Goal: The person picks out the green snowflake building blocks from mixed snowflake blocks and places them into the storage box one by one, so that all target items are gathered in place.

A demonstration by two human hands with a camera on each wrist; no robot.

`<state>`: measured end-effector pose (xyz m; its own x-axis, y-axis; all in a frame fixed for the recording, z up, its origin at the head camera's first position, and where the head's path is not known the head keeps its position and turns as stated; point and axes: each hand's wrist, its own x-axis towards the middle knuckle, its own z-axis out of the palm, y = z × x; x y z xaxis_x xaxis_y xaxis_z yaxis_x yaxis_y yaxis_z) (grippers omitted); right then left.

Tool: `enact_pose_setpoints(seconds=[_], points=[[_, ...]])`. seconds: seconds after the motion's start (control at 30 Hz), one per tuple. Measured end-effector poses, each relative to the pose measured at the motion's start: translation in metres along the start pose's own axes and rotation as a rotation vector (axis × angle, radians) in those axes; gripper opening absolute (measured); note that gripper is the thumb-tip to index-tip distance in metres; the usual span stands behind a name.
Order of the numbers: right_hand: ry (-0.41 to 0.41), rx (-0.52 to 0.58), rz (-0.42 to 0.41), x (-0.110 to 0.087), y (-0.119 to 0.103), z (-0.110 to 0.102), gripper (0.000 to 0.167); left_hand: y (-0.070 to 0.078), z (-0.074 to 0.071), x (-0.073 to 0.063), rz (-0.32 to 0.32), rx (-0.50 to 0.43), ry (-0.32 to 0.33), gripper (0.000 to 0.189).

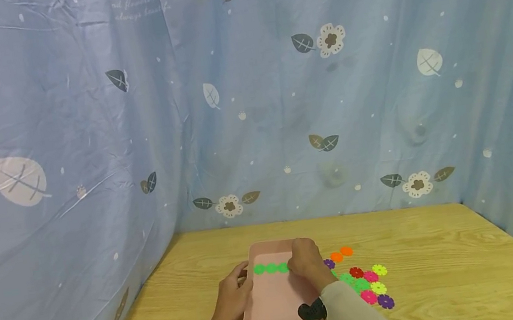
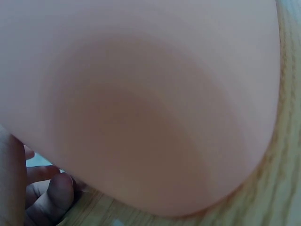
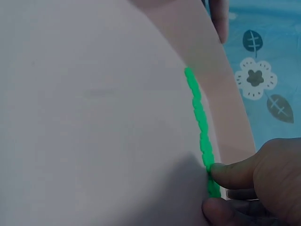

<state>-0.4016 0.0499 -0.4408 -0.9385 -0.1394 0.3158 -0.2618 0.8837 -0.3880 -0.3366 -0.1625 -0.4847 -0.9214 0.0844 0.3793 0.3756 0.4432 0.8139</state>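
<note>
A shallow pink tray (image 1: pixel 281 313) stands on the table, a row of green snowflake discs (image 1: pixel 271 268) lying along its far end. My right hand (image 1: pixel 306 261) reaches inside near the far right corner and pinches the last green disc of that row; in the right wrist view, thumb and fingers (image 3: pixel 233 172) close on the row's end. At the tray's left side, my left hand (image 1: pixel 234 296) holds the wall. Only some of its fingers (image 2: pixel 60 190) show in the left wrist view, with the tray's pink side (image 2: pixel 155 117) filling most of that picture.
To the right of the tray, loose discs lie on the wooden table (image 1: pixel 454 263): orange discs (image 1: pixel 346 251), a red disc (image 1: pixel 356 272), pink discs (image 1: pixel 369 296), yellow discs (image 1: pixel 379 270), purple discs (image 1: pixel 386 301) and more green ones. A patterned blue curtain (image 1: pixel 266 97) hangs behind and at both sides.
</note>
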Motion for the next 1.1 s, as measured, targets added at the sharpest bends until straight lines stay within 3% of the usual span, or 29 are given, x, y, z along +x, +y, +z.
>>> enact_pose_setpoints(seconds=[0.43, 0.77, 1.1], points=[[0.028, -0.006, 0.000, -0.002, -0.002, 0.002, 0.023, -0.002, 0.001, 0.000, -0.011, 0.014, 0.006, 0.047], [-0.081, 0.087, 0.054, 0.001, 0.001, -0.018, 0.016, -0.001, 0.000, 0.001, -0.018, 0.002, 0.006, 0.047], [-0.065, 0.135, 0.066, 0.001, 0.013, -0.036, 0.041, -0.001, 0.002, 0.002, -0.023, 0.017, 0.028, 0.046]])
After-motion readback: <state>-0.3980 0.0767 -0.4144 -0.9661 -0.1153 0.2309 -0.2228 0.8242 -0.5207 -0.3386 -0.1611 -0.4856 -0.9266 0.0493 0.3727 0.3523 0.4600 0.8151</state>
